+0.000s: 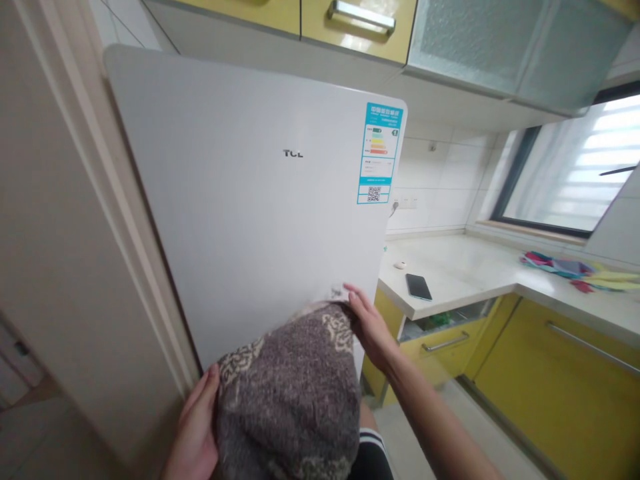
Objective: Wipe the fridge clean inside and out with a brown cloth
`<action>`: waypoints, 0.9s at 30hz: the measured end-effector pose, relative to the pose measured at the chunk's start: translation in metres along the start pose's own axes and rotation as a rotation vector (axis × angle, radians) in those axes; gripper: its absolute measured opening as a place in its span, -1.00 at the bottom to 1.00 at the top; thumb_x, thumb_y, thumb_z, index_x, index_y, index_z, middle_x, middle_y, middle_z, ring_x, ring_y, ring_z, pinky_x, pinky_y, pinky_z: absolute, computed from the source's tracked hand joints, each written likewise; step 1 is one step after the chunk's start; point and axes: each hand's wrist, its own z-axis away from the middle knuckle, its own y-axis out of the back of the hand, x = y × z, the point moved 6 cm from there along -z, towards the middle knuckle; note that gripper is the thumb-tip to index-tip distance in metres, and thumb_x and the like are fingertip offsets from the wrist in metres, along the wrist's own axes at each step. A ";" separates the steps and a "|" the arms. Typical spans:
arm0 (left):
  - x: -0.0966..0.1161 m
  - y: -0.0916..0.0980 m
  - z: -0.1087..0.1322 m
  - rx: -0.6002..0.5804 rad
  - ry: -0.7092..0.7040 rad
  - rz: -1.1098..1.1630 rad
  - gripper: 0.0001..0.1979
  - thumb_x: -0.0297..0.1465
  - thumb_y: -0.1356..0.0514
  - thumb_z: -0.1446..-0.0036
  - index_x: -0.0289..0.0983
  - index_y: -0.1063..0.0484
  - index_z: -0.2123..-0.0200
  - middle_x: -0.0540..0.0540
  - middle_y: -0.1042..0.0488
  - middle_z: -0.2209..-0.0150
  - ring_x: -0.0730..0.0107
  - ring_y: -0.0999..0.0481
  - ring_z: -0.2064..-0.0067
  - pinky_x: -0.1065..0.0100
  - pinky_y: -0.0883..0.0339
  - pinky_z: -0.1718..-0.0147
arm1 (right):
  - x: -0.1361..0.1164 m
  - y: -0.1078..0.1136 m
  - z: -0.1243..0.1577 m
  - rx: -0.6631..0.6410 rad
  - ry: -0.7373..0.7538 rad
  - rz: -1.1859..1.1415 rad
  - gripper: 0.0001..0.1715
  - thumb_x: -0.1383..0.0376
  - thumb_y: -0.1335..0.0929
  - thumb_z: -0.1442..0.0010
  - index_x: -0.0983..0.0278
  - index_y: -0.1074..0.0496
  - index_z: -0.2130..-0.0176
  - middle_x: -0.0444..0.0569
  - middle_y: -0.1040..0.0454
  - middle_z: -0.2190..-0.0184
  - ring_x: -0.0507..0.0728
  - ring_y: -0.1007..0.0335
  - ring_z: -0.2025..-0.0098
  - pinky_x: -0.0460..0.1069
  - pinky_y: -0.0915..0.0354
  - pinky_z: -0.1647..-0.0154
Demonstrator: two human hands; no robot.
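Note:
A grey-brown cloth [300, 380] with cream scroll patterns hangs between my hands in front of a white refrigerator [240, 213]. My left hand [197, 413] grips its left edge, thumb on top. At the upper right corner, my right hand [367, 320] pinches the cloth, with the index finger stretched along the edge. A small pale tag with dark print [337, 291] shows beside that finger, slightly blurred. Part of the refrigerator door's lower area is hidden behind the cloth.
A white counter [460, 260] on the right holds a phone [419, 287], a small white object [400, 265] and colourful cloths [575, 270]. Yellow cabinets [555, 380] stand below. A door frame [85, 167] borders the left; upper cabinets [357, 33] hang overhead.

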 end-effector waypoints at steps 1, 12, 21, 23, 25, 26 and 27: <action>-0.003 -0.004 0.002 -0.002 0.048 0.067 -0.78 -0.30 -0.34 -0.22 -0.21 -0.61 0.08 -0.08 -0.70 0.16 0.14 -0.68 -0.03 0.13 -0.57 -0.10 | 0.030 -0.001 -0.003 -0.051 -0.170 -0.012 -0.05 -0.43 -0.43 -0.16 0.17 -0.51 -0.19 -0.05 -0.54 0.27 0.16 -0.48 0.26 0.02 -0.37 0.21; 0.020 -0.017 -0.014 -0.024 0.088 0.238 -0.74 -0.47 -0.15 -0.35 -0.27 -0.61 0.01 -0.14 -0.71 0.22 0.17 -0.73 0.06 0.10 -0.64 -0.03 | 0.128 -0.032 0.021 -0.175 -0.366 -0.255 0.15 -0.18 -0.70 0.10 0.20 -0.44 -0.31 0.02 -0.64 0.08 0.25 -0.57 0.00 0.13 -0.35 -0.23; -0.048 -0.016 0.008 -0.262 0.239 0.003 -0.54 -0.28 -0.30 -0.35 -0.25 -0.52 -0.26 -0.25 -0.70 -0.10 -0.02 -0.66 -0.20 -0.03 -0.54 -0.23 | 0.093 -0.021 -0.015 0.179 -0.198 -0.310 0.43 0.03 -0.74 0.23 0.18 -0.25 -0.47 -0.04 -0.62 0.17 0.21 -0.58 0.16 0.05 -0.47 0.09; -0.074 -0.012 0.012 -0.327 0.323 -0.047 -0.40 -0.44 -0.40 -0.24 -0.25 -0.46 -0.33 -0.27 -0.67 -0.14 -0.06 -0.62 -0.25 -0.06 -0.49 -0.29 | 0.079 -0.018 -0.018 0.144 -0.197 -0.264 0.43 0.06 -0.75 0.25 0.18 -0.26 -0.46 -0.04 -0.62 0.18 0.20 -0.58 0.18 0.04 -0.47 0.11; -0.067 -0.013 0.012 -0.361 0.244 0.038 -0.40 -0.46 -0.36 -0.27 -0.22 -0.42 -0.37 -0.28 -0.63 -0.21 -0.07 -0.59 -0.28 -0.11 -0.44 -0.33 | 0.066 -0.015 -0.012 0.095 -0.118 -0.256 0.40 0.02 -0.72 0.12 0.04 -0.16 -0.52 -0.06 -0.62 0.09 0.20 -0.59 0.11 0.07 -0.48 0.02; -0.055 -0.014 0.012 -0.367 0.192 0.107 -0.45 -0.43 -0.30 -0.33 -0.21 -0.43 -0.37 -0.28 -0.62 -0.22 -0.07 -0.59 -0.28 -0.12 -0.43 -0.34 | 0.064 -0.014 -0.007 0.070 -0.101 -0.246 0.39 0.02 -0.71 0.06 -0.01 -0.10 -0.53 -0.07 -0.62 0.03 0.20 -0.59 0.05 0.09 -0.47 -0.06; -0.041 -0.017 0.013 -0.374 0.165 0.175 -0.51 -0.41 -0.24 -0.38 -0.20 -0.46 -0.35 -0.27 -0.62 -0.22 -0.05 -0.59 -0.28 -0.10 -0.43 -0.34 | 0.066 -0.013 -0.001 0.047 -0.122 -0.223 0.42 0.05 -0.72 0.06 -0.02 -0.07 -0.54 -0.07 -0.61 -0.03 0.20 -0.58 -0.01 0.11 -0.45 -0.14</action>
